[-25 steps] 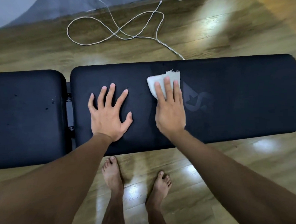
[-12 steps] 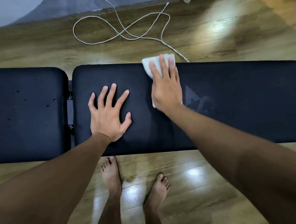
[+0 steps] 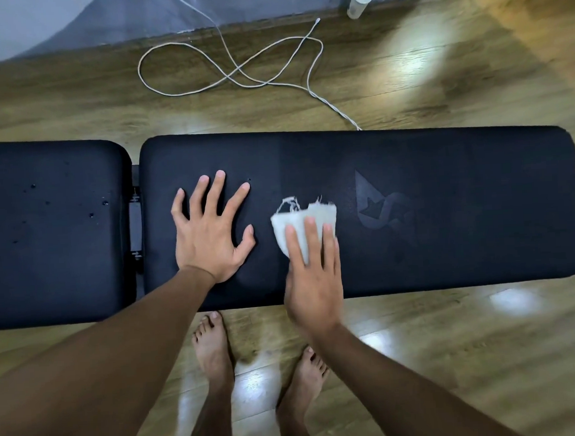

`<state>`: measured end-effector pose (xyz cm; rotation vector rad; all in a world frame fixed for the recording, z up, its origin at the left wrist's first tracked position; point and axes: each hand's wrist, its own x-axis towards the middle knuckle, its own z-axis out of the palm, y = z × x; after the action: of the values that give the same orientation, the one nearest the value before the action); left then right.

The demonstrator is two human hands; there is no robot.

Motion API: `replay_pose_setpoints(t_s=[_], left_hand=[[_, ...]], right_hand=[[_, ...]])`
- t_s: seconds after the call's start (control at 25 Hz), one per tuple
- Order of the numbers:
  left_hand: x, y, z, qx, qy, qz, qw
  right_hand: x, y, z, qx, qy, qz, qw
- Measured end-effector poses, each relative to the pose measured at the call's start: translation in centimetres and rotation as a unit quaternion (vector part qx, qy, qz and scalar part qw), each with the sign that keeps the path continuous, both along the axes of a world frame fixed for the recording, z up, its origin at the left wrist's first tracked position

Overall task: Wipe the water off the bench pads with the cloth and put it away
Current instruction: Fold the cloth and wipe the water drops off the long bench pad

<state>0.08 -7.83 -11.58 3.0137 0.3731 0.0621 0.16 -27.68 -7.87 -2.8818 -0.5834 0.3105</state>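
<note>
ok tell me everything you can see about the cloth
The cloth is small, white and thin, with frayed threads at its far edge. It lies bunched flat on the long bench pad, left of the embossed logo. The right hand presses it down with straight fingers; the left hand is apart from it.

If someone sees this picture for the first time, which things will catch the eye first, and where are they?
First, the two hands on the long black bench pad: the left hand lies flat with spread fingers, and the right hand presses a white cloth beside it. Next, the white cable looped on the wooden floor behind the bench. Water drops dot the shorter pad at the left.
</note>
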Motion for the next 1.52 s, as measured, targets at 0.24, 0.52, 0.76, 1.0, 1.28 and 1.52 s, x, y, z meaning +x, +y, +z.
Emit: replay_pose_setpoints(t_s=[0.24, 0.52, 0.76, 1.0, 1.28, 1.52], left_hand=[[0.0, -0.1, 0.1, -0.006, 0.004, 0.000, 1.000], [-0.1, 0.0, 0.1, -0.018, 0.001, 0.001, 1.000], [-0.9, 2.6, 1.3, -0.043, 0.009, -0.034, 0.998], [-3.9, 5.3, 0.3, -0.063, -0.019, -0.006, 0.998], [-3.9, 5.4, -0.1, -0.063, -0.034, -0.009, 0.997], [-3.8, 5.4, 0.0, -0.058, -0.034, -0.011, 0.998]], right_hand=[[2.8, 1.4, 0.3, -0.002, 0.021, 0.037, 0.999], [13.7, 7.4, 0.7, -0.004, 0.039, 0.004, 0.999], [4.1, 5.1, 0.2, -0.002, 0.015, 0.006, 1.000], [-3.2, 4.9, -0.2, 0.003, -0.037, -0.022, 0.999], [7.2, 11.0, 0.8, -0.034, 0.023, 0.017, 0.999], [13.7, 14.7, 0.3, -0.042, 0.011, 0.004, 0.999]])
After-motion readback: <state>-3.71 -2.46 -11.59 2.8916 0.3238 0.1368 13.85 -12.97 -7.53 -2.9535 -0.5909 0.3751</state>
